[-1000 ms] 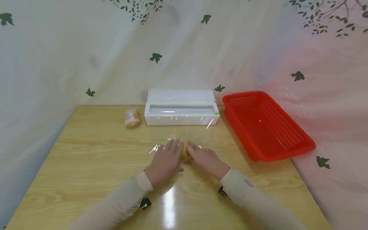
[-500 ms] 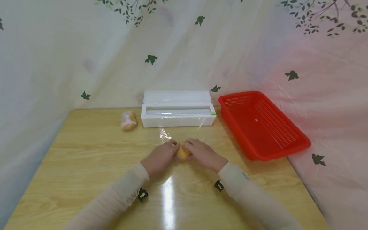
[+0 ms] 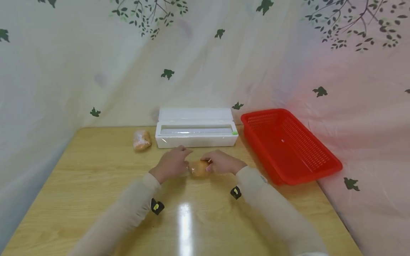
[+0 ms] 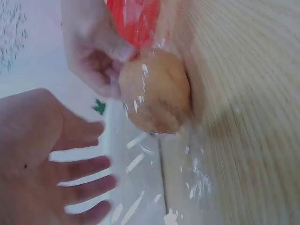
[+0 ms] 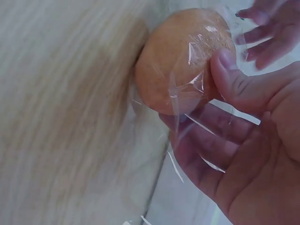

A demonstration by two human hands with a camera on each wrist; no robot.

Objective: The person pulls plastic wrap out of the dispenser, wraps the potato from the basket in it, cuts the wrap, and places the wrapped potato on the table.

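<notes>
The right hand (image 3: 221,164) pinches a film-wrapped bun (image 3: 199,168) between thumb and fingers. The left hand (image 3: 171,165), fingers spread and relaxed, holds nothing just beside the bun.

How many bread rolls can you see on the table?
2. One roll sits between the hands, half wrapped in clear film; the wrapped roll lies left of the white box.

I can read no words, numbers or brand marks anywhere. The white dispenser box (image 3: 196,132) at twelve o'clock from my hands shows only a small green tab at its right end, with no lettering I can make out.
</notes>
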